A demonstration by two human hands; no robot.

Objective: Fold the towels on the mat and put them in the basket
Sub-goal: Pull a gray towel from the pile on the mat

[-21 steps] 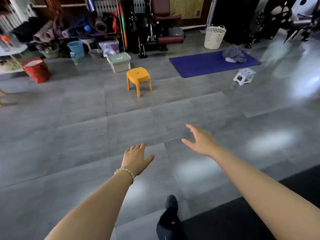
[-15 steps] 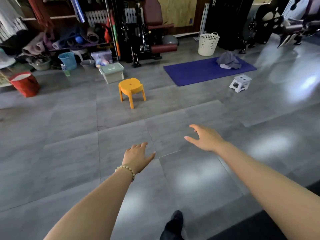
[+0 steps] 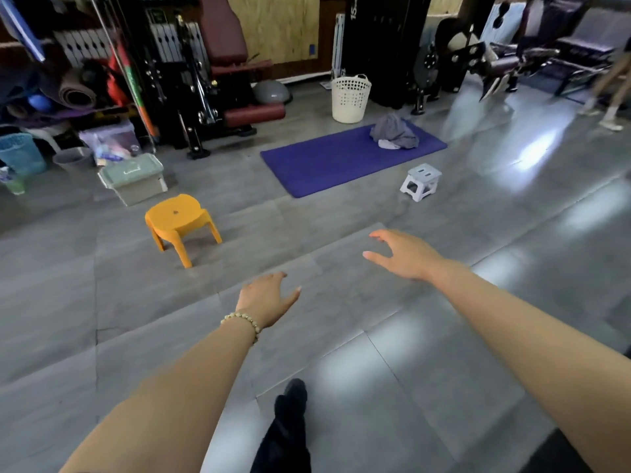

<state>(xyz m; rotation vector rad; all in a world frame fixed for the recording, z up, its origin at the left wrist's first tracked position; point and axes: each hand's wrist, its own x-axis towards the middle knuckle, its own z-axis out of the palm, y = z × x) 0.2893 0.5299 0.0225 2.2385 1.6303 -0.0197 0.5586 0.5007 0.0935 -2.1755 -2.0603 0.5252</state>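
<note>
My left hand (image 3: 264, 298) is out in front of me, fingers loose and spread, gripping nothing; a beaded bracelet (image 3: 243, 320) sits at its wrist. My right hand (image 3: 404, 256) is extended further forward, fingers relaxed and apart, also empty. Both hang above the grey tiled floor (image 3: 136, 302). One dark shoe (image 3: 294, 392) shows below, between my forearms. Ahead and to the left stands an orange plastic stool (image 3: 177, 218); ahead and to the right, a small white folding step stool (image 3: 421, 180). Beyond them lies the purple mat (image 3: 327, 162). The towels (image 3: 394, 131) lie in a crumpled grey heap on its far right end. The white perforated basket (image 3: 351, 99) stands on the floor just behind the mat, near the heap.
</note>
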